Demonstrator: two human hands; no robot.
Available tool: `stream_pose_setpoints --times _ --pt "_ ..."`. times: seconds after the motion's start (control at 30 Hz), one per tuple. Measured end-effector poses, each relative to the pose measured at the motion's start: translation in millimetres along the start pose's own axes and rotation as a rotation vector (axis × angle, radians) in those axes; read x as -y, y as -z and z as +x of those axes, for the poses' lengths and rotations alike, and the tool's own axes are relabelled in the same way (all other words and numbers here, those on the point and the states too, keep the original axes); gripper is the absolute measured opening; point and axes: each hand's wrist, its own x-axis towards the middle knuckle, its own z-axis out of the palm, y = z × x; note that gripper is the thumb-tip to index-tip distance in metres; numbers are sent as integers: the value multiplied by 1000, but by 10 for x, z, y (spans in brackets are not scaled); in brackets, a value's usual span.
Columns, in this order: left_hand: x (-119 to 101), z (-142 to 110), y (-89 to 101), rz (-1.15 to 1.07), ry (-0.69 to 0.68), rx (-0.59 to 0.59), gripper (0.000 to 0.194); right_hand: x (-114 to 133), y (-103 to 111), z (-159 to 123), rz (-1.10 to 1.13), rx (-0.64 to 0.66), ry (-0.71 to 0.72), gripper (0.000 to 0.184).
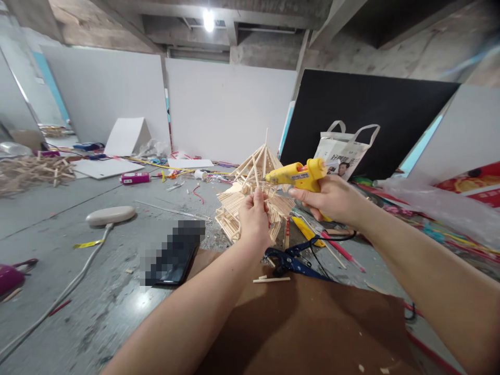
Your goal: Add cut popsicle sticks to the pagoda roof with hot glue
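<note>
A pagoda-like model built of thin wooden sticks (230, 205) stands on the floor in front of me, with a pointed frame of slanted sticks on top. At its near side my left hand (254, 216) is closed in a pinch on a wooden stick (255, 174), and the hand hides part of the model. My right hand (330, 200) grips a yellow hot glue gun (299, 176) from the right. The gun's nozzle points left, close to the model's upper part and just above my left fingertips.
Blue-handled pliers (291, 260) and short stick pieces (271, 279) lie near a brown sheet (312, 328). A phone (174, 255) and a white power strip (110, 214) are on the left. Behind stand a carrier bag (341, 148) and a stick pile (35, 174).
</note>
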Motion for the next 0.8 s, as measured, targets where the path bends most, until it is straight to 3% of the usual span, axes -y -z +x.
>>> stream_pose_setpoints --times 0.47,0.8 --pt "-9 5 12 16 -40 8 31 -42 70 23 23 14 22 24" --pt "-49 -27 -17 47 -54 2 31 -56 121 118 -5 -8 64 35"
